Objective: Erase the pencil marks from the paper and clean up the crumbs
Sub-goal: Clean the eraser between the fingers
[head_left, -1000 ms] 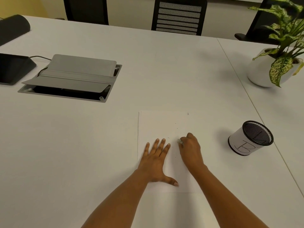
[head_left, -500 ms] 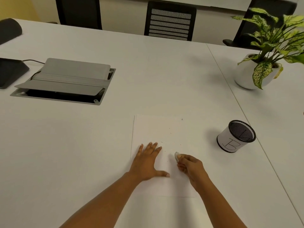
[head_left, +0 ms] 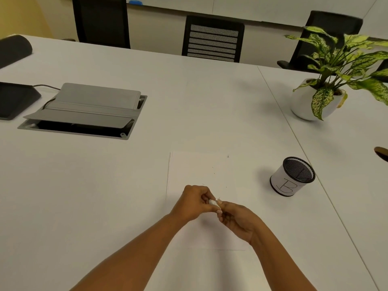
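Big white table (head_left: 105, 196), white rectangular paper sheet (head_left: 195, 171) lying flat near its front edge. Left hand (head_left: 194, 203) has come off the sheet – half a second ago it was pressed flat there – and now meets right hand (head_left: 237, 219) above it, both sets of fingers pinched on the small white eraser (head_left: 212, 202). Tiny dark crumbs (head_left: 213, 173) dot the sheet – rubbing probably done, cleanup pending.
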Available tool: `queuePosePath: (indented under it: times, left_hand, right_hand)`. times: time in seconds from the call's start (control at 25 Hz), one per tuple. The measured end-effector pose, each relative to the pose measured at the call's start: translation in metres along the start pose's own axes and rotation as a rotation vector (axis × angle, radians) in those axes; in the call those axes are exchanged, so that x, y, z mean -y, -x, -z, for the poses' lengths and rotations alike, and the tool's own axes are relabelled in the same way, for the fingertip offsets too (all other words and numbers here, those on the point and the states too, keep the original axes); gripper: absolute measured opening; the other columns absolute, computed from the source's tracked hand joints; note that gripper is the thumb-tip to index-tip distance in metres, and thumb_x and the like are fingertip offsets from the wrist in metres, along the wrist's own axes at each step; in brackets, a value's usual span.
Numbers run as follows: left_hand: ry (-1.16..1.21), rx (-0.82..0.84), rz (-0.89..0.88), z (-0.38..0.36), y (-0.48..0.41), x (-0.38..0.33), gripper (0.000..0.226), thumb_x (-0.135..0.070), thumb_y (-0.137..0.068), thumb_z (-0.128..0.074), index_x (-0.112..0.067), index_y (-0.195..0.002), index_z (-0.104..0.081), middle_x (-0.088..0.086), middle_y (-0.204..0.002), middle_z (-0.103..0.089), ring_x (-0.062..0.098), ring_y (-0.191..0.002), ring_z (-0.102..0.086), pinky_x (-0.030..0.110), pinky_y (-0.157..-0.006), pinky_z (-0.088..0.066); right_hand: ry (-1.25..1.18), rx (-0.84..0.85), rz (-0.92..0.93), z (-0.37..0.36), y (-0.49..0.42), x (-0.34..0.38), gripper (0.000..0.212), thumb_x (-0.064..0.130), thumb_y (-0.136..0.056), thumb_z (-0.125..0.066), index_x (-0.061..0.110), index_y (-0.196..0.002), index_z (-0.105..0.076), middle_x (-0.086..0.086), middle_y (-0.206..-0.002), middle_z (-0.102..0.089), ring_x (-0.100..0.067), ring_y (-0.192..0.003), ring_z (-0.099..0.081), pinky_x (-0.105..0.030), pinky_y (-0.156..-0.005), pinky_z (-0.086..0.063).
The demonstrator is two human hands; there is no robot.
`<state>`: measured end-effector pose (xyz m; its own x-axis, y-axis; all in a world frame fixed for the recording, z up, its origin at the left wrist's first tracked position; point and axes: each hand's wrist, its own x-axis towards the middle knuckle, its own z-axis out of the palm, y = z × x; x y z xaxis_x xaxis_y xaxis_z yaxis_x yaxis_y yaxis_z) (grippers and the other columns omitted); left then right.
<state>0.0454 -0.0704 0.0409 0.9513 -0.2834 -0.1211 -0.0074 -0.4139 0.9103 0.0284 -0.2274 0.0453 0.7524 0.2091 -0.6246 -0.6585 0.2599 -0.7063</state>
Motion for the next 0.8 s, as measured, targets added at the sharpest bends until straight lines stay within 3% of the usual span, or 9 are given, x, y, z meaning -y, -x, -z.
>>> queuePosePath:
  times: [0.16,0.36,0.48,0.56,0.68,0.8]
  left_hand:
    - [0.147,0.107,0.033,0.010,-0.002,0.000,0.023,-0.008,-0.067,-0.080,0.001,-0.086,-0.071,-0.002,-0.066,-0.066,0.004,-0.052,-0.059,0.018,-0.058,-0.050]
    - [0.419,0.084,0.111,0.011,-0.001,0.006,0.019,0.000,-0.081,-0.065,0.004,-0.100,-0.068,0.000,-0.072,-0.071,0.011,-0.065,-0.067,0.021,-0.067,-0.055]
    - [0.667,0.053,0.271,0.003,0.003,0.007,0.022,-0.006,-0.090,-0.055,0.005,-0.106,-0.065,0.012,-0.089,-0.072,0.020,-0.082,-0.070,0.022,-0.073,-0.054]
    - [0.783,0.065,0.355,-0.002,0.003,0.006,0.024,-0.012,-0.092,-0.053,0.005,-0.104,-0.065,0.018,-0.096,-0.070,0.025,-0.089,-0.069,0.023,-0.075,-0.054]
    - [0.809,0.026,0.427,-0.003,0.002,0.000,0.016,-0.005,-0.087,-0.058,0.005,-0.096,-0.066,0.018,-0.092,-0.070,0.026,-0.083,-0.070,0.022,-0.071,-0.055]
    - [0.768,-0.030,0.498,-0.001,0.000,0.000,0.010,0.004,-0.079,-0.065,0.006,-0.089,-0.068,0.017,-0.084,-0.070,0.026,-0.075,-0.070,0.023,-0.068,-0.057]
  right_hand:
    - [0.043,0.021,-0.027,0.001,0.003,0.005,0.019,0.011,-0.086,-0.056,-0.003,-0.095,-0.065,-0.008,-0.077,-0.060,-0.011,-0.062,-0.049,-0.016,-0.055,-0.051]
    - [0.034,-0.024,0.038,-0.001,0.006,0.008,0.013,0.009,-0.085,-0.057,0.002,-0.088,-0.068,-0.009,-0.080,-0.063,-0.013,-0.066,-0.051,-0.016,-0.057,-0.052]
    - [0.183,-0.111,0.252,-0.006,0.006,0.002,0.011,0.011,-0.081,-0.063,0.008,-0.088,-0.070,-0.010,-0.082,-0.068,-0.017,-0.071,-0.058,-0.018,-0.063,-0.052]
    - [0.369,-0.257,0.431,-0.013,0.006,-0.005,0.008,0.015,-0.076,-0.070,0.013,-0.084,-0.071,-0.008,-0.081,-0.071,-0.016,-0.072,-0.064,-0.018,-0.067,-0.052]
    - [0.762,-0.396,0.708,-0.014,0.004,-0.019,0.007,0.014,-0.079,-0.066,0.016,-0.086,-0.069,0.005,-0.076,-0.065,-0.007,-0.073,-0.061,-0.008,-0.065,-0.046]
    - [1.039,-0.379,0.926,-0.006,0.004,-0.028,0.009,0.011,-0.079,-0.067,0.015,-0.087,-0.068,0.011,-0.075,-0.059,-0.003,-0.078,-0.056,-0.004,-0.069,-0.042]
